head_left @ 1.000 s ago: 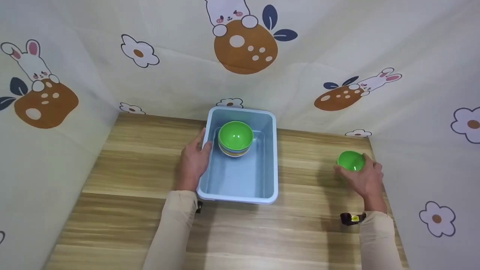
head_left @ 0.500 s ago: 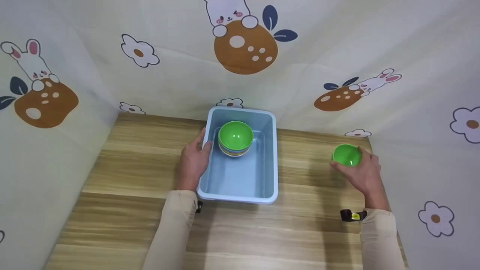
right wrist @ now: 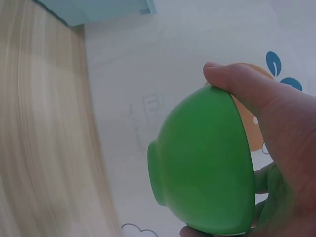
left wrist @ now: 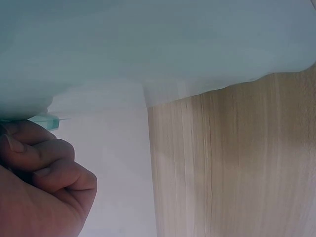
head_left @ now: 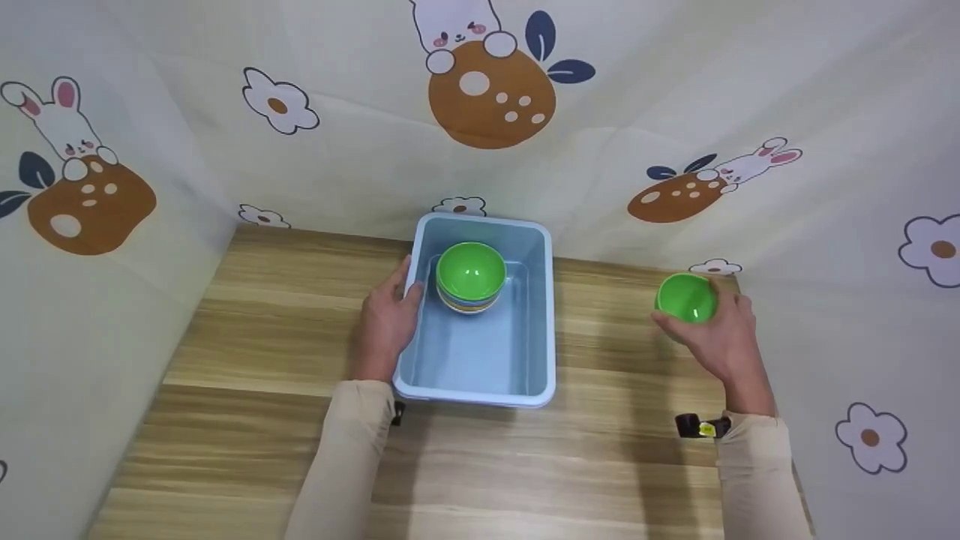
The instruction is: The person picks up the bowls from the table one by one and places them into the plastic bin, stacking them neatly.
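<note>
Head view: at the bottom of the frame two sleeved forearms reach up over the wooden table (head_left: 262, 420). At centre the left hand (head_left: 386, 322) grips the left rim of the blue bin (head_left: 480, 394), thumb over the edge, apparently steadying it. Inside, toward the far end, sits a stack of bowls (head_left: 470, 279) with a green one on top. At the right edge of the frame the right hand (head_left: 716, 337) holds a green bowl (head_left: 685, 297) lifted off the table, fingers curled round its outside so the open mouth faces up. Behind everything hangs a cartoon-print cloth (head_left: 487, 97).

The right wrist view adds the bowl's underside and foot ring, thumb on the rim. The left wrist view shows only curled fingers (left wrist: 47, 158) and a sliver of bin.
</note>
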A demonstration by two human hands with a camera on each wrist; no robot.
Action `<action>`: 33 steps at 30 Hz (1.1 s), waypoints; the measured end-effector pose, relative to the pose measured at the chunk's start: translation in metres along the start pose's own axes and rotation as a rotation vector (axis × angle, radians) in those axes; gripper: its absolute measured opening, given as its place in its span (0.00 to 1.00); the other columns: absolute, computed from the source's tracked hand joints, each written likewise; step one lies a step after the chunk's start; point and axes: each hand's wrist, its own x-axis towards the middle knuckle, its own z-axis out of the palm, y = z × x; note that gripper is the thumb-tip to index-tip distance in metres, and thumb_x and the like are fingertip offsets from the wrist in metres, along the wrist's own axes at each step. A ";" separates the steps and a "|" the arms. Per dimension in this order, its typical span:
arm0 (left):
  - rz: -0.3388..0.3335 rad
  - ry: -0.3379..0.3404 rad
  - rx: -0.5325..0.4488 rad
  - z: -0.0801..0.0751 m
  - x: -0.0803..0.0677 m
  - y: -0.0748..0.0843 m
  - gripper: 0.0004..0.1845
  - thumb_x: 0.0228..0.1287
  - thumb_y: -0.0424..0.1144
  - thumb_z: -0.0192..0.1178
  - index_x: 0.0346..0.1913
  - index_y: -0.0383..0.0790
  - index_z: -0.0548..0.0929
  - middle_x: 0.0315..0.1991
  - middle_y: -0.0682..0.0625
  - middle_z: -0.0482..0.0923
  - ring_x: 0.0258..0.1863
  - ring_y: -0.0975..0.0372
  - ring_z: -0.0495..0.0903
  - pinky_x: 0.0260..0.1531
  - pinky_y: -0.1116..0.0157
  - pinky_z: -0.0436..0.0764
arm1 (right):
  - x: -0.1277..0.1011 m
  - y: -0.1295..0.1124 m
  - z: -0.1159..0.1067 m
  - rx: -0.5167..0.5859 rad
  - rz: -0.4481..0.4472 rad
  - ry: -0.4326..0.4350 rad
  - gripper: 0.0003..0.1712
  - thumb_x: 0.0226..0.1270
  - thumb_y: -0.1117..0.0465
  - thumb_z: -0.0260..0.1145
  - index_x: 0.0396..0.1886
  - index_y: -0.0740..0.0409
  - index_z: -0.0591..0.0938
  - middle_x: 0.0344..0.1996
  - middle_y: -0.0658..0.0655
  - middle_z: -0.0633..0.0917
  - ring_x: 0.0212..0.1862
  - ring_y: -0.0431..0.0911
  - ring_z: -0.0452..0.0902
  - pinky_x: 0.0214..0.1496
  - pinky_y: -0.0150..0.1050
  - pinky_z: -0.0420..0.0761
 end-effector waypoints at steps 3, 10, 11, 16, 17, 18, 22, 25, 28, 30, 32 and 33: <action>0.000 -0.008 -0.015 0.001 0.000 -0.001 0.29 0.77 0.58 0.50 0.77 0.76 0.59 0.79 0.58 0.61 0.66 0.57 0.76 0.56 0.52 0.82 | 0.000 -0.005 -0.002 0.018 -0.014 -0.002 0.67 0.55 0.31 0.73 0.81 0.63 0.53 0.68 0.79 0.63 0.63 0.70 0.67 0.55 0.68 0.78; 0.018 0.004 -0.005 0.001 0.000 0.000 0.29 0.76 0.58 0.51 0.76 0.77 0.60 0.78 0.56 0.65 0.57 0.56 0.81 0.45 0.56 0.83 | -0.001 -0.017 -0.007 0.076 -0.052 -0.007 0.64 0.59 0.34 0.72 0.80 0.68 0.55 0.69 0.77 0.64 0.63 0.68 0.68 0.58 0.67 0.77; 0.022 0.006 -0.003 0.001 0.000 0.000 0.29 0.76 0.58 0.51 0.76 0.77 0.60 0.78 0.55 0.65 0.56 0.56 0.81 0.43 0.57 0.83 | -0.001 -0.020 -0.008 0.080 -0.049 -0.008 0.64 0.59 0.34 0.72 0.80 0.68 0.55 0.70 0.77 0.63 0.64 0.69 0.67 0.59 0.68 0.77; 0.013 0.001 -0.010 0.001 -0.001 0.002 0.29 0.76 0.58 0.51 0.76 0.76 0.60 0.78 0.57 0.64 0.56 0.56 0.81 0.41 0.59 0.82 | -0.001 -0.030 -0.010 0.098 -0.018 -0.002 0.63 0.60 0.32 0.69 0.81 0.64 0.54 0.72 0.75 0.60 0.65 0.69 0.67 0.61 0.69 0.76; 0.011 0.001 -0.011 0.001 -0.001 0.002 0.29 0.76 0.58 0.51 0.76 0.76 0.60 0.78 0.57 0.63 0.56 0.56 0.81 0.41 0.59 0.82 | -0.001 -0.032 -0.010 0.098 -0.014 0.001 0.63 0.60 0.31 0.69 0.81 0.64 0.54 0.72 0.75 0.60 0.65 0.69 0.67 0.61 0.69 0.76; 0.010 0.004 -0.008 0.001 -0.001 0.002 0.29 0.76 0.58 0.51 0.76 0.76 0.60 0.78 0.57 0.64 0.56 0.56 0.81 0.41 0.59 0.82 | -0.001 -0.034 -0.010 0.095 -0.013 0.001 0.63 0.60 0.31 0.69 0.81 0.63 0.54 0.71 0.74 0.60 0.65 0.69 0.67 0.61 0.69 0.76; 0.023 0.020 0.008 0.002 0.000 0.001 0.29 0.76 0.58 0.51 0.76 0.76 0.61 0.78 0.57 0.64 0.55 0.56 0.81 0.41 0.58 0.81 | 0.000 -0.042 -0.010 0.069 -0.017 0.001 0.65 0.59 0.28 0.68 0.82 0.62 0.54 0.71 0.73 0.62 0.65 0.68 0.68 0.61 0.68 0.77; 0.025 0.018 0.021 0.001 0.000 0.001 0.29 0.76 0.59 0.51 0.76 0.77 0.60 0.78 0.57 0.65 0.54 0.55 0.81 0.40 0.58 0.81 | 0.000 -0.047 -0.010 0.052 -0.028 0.014 0.64 0.58 0.28 0.69 0.81 0.61 0.56 0.70 0.72 0.63 0.65 0.67 0.68 0.61 0.67 0.77; 0.013 0.009 0.027 0.000 -0.002 0.001 0.28 0.75 0.60 0.50 0.75 0.80 0.59 0.78 0.58 0.64 0.55 0.56 0.81 0.41 0.59 0.81 | 0.001 -0.051 -0.009 0.073 -0.049 0.039 0.62 0.57 0.30 0.71 0.81 0.60 0.58 0.70 0.71 0.65 0.64 0.65 0.68 0.61 0.66 0.77; 0.008 0.003 0.031 -0.001 -0.002 0.001 0.28 0.76 0.60 0.50 0.75 0.81 0.58 0.78 0.58 0.64 0.55 0.55 0.81 0.41 0.59 0.81 | 0.001 -0.055 -0.008 0.093 -0.066 0.049 0.62 0.57 0.32 0.72 0.80 0.61 0.59 0.69 0.71 0.65 0.64 0.65 0.68 0.61 0.66 0.77; 0.000 -0.001 0.035 -0.002 -0.002 0.001 0.28 0.76 0.60 0.50 0.74 0.82 0.58 0.78 0.59 0.63 0.56 0.56 0.80 0.41 0.59 0.80 | 0.002 -0.059 -0.006 0.124 -0.079 0.051 0.61 0.57 0.34 0.74 0.80 0.62 0.59 0.70 0.70 0.64 0.65 0.65 0.67 0.62 0.66 0.76; -0.001 -0.003 0.032 -0.002 -0.001 0.001 0.28 0.76 0.60 0.50 0.74 0.82 0.57 0.79 0.59 0.63 0.56 0.56 0.80 0.41 0.58 0.81 | 0.003 -0.062 -0.006 0.132 -0.084 0.050 0.61 0.57 0.35 0.74 0.80 0.62 0.59 0.70 0.70 0.64 0.66 0.65 0.67 0.63 0.66 0.76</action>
